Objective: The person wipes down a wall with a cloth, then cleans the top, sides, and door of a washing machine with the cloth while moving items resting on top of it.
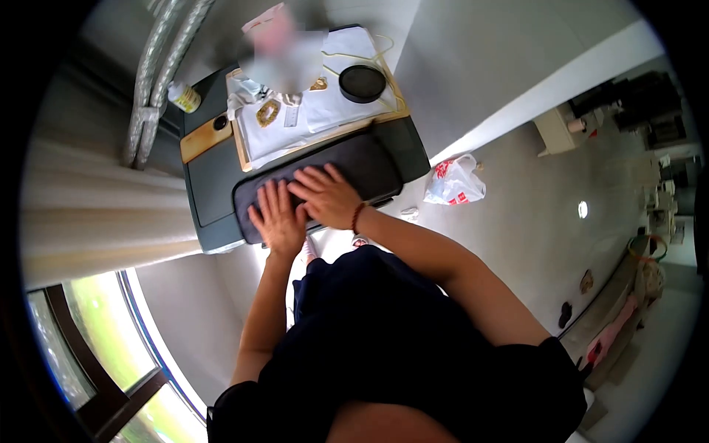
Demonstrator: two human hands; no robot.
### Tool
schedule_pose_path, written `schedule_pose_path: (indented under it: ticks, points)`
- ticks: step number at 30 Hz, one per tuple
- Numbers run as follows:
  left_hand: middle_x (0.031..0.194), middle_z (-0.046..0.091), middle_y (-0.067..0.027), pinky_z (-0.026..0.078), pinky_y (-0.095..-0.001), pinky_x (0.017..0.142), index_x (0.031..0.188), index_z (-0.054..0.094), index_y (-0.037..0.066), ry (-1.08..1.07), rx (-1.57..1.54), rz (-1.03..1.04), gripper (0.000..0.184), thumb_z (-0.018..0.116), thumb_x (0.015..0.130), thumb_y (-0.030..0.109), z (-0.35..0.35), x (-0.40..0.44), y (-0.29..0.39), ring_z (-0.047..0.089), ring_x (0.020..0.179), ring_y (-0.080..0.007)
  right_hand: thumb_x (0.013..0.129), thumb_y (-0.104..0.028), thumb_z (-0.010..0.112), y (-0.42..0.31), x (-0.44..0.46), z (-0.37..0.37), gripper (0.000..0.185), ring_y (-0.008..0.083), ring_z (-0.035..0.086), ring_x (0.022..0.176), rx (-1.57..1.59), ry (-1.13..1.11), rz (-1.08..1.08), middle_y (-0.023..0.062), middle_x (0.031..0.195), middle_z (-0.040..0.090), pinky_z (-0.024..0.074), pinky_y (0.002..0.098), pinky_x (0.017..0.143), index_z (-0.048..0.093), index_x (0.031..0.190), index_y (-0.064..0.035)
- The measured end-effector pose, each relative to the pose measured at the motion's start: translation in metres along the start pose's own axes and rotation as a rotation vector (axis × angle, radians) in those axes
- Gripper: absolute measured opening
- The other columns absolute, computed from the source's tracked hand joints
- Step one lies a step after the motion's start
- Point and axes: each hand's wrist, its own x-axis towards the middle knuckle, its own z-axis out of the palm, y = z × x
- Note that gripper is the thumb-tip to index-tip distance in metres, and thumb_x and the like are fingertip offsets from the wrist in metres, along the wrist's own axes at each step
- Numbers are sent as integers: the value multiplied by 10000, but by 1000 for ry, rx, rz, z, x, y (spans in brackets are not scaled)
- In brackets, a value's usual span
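A long, dark grey case with rounded corners and a dark rim lies across the near side of a dark table. My left hand rests flat on its left half, fingers spread. Just to the right, my right hand also lies on the case with fingers stretched out, its thumb side close to the left hand. A reddish-brown bead bracelet circles my right wrist. Neither hand grasps anything. What the case contains is hidden.
Behind the case, a wood-framed board with white cloth holds a black round lid-like disc and gold-coloured pieces. A phone and bottle sit left. Curtains hang left; a plastic bag lies on the floor.
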Motion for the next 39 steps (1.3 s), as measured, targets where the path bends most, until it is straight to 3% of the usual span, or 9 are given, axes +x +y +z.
schedule_pose_path:
  ticks: [6,8,10,14,16,19,23,32,39]
  points:
    - [1590,268,-179,105,-657,1126,1520,342,103,-95,29,-56,671,526,934,372,-7,-3,-7,190,1483,-376,939,-402,555,7,3,10,513,243,360,1412,95,43,-47,75,1505,435,195,508,1171,520,1393,-166]
    - [1592,274,-152,116,-650,1128,1520,348,122,-90,31,55,655,523,939,369,3,14,14,192,1487,-348,908,-426,585,25,-1,-14,563,247,393,1380,23,16,73,65,1483,455,387,517,1007,500,1397,-159]
    - [1585,287,-148,132,-646,1126,1510,365,124,-88,3,168,648,529,938,382,11,33,43,203,1483,-340,898,-414,596,54,-16,-28,554,253,404,1366,-94,74,105,70,1470,461,441,518,905,500,1390,-180]
    - [1558,321,-146,161,-648,1119,1484,399,124,-110,-78,309,635,525,939,426,15,59,111,250,1453,-346,869,-381,620,89,-51,-69,514,287,398,1356,-184,-3,311,85,1453,459,412,527,951,532,1341,-198]
    - [1544,338,-153,165,-657,1112,1474,411,121,-183,-164,353,659,540,922,457,8,69,135,263,1439,-352,876,-399,618,114,-75,-70,560,316,383,1365,-276,66,260,108,1477,432,361,556,1021,502,1389,-208]
    - [1518,376,-163,177,-662,1104,1458,432,137,-21,-214,389,689,576,890,500,28,56,135,288,1420,-365,895,-431,613,122,-96,-72,661,357,321,1407,-350,-15,233,154,1537,351,245,594,1108,411,1483,-210]
    - [1530,366,-155,156,-675,1111,1469,427,146,-2,-241,415,764,609,850,556,14,23,99,265,1437,-377,882,-454,632,88,-90,-77,754,392,269,1434,-292,-127,130,186,1560,301,192,612,1134,350,1521,-171]
    - [1585,294,-114,94,-635,1153,1509,369,165,-74,-164,97,772,588,875,547,-26,-28,-59,192,1485,-339,866,-385,661,-33,11,-1,765,419,303,1409,-140,-228,-156,242,1523,329,231,573,1141,360,1490,-62]
    - [1522,413,-109,177,-636,1126,1384,546,186,137,-139,-126,578,557,869,450,-34,-45,-159,319,1433,-351,882,-366,650,-111,93,49,819,422,234,1449,-30,-379,-322,275,1547,269,166,544,1182,278,1507,12]
